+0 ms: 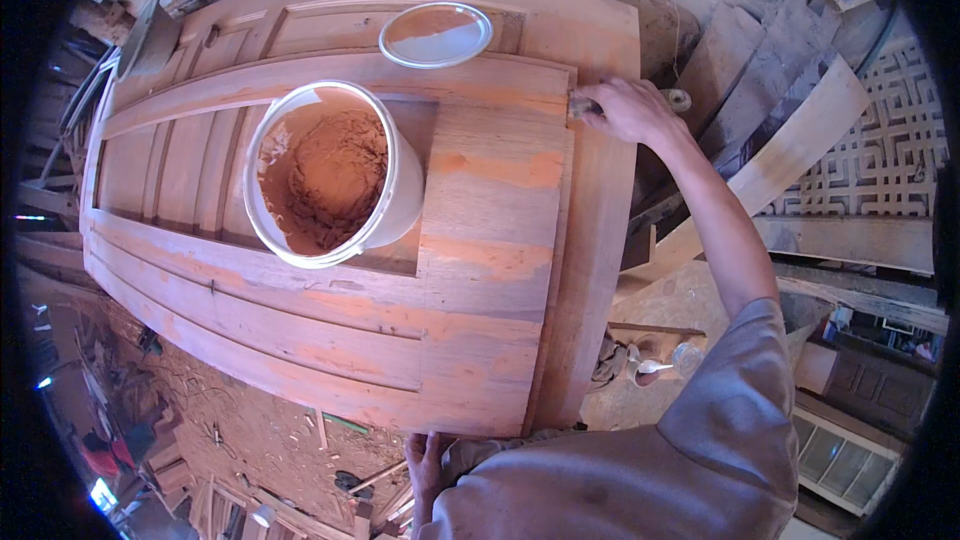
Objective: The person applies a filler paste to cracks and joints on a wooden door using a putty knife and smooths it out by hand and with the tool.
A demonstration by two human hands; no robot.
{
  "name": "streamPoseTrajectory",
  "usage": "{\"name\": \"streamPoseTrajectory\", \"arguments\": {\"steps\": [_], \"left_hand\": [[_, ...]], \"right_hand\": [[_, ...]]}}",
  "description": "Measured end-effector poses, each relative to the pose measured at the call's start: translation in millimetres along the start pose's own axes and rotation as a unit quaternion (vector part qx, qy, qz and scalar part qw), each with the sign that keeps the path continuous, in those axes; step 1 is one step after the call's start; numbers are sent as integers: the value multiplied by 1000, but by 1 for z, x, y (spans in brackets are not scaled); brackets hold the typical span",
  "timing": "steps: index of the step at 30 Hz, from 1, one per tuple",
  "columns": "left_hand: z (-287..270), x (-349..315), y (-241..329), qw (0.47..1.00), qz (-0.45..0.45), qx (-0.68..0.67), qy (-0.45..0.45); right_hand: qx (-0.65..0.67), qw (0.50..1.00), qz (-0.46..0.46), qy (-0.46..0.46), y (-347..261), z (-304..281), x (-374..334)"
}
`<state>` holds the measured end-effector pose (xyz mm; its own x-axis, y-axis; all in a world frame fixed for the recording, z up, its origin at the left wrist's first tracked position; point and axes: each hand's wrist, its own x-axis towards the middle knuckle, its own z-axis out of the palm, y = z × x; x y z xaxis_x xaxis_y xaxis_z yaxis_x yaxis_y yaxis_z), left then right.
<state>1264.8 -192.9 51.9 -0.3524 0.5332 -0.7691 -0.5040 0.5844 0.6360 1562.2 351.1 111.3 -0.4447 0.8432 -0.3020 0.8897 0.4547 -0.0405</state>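
Observation:
A wooden panelled door (490, 285) lies flat on top of another wooden door (605, 210), with orange filler smeared in patches on its surface. At the far right corner of the upper door, my right hand (628, 110) is closed around a putty knife (582, 105), its blade at the door's end edge and partly hidden by the fingers. My left hand (425, 468) rests at the near edge, fingers stretched up against the wood and holding nothing. A white bucket (405, 205) of orange-brown filler (335, 175) stands on the door, tilted in view. Its filler-smeared lid (436, 35) lies behind it.
Wooden boards (800, 150) lean at the right, near a patterned lattice panel (860, 140). Below my right arm are a small cup (648, 370) and a clear container (686, 359). Wood scraps and shavings (250, 420) litter the floor at the lower left.

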Motion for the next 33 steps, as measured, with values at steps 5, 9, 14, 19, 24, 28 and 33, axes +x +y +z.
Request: {"name": "streamPoseTrajectory", "arguments": {"steps": [5, 9, 14, 19, 24, 28, 33], "left_hand": [[-9, 4, -6, 1000, -1, 14, -23], [-5, 2, -7, 1000, 9, -8, -16], [-9, 3, -3, 999, -4, 32, -21], [-8, 2, -5, 999, -19, -23, -29], [-8, 3, -4, 999, -15, -1, -29], [-7, 1, -9, 1000, -13, -24, -4], [-2, 0, 3, 999, -13, 11, -29]], "right_hand": [[-87, 996, -26, 12, -5, -1, 15], [-122, 992, -3, -34, -16, -14, 18], [-92, 994, 44, -49, -18, -17, -17], [-32, 999, 25, 24, -13, 0, -34], [-34, 999, 7, 1, -23, -3, -26], [-36, 999, -9, -1, -26, -3, -21], [-54, 999, -4, -9, -26, 2, -18]]}}
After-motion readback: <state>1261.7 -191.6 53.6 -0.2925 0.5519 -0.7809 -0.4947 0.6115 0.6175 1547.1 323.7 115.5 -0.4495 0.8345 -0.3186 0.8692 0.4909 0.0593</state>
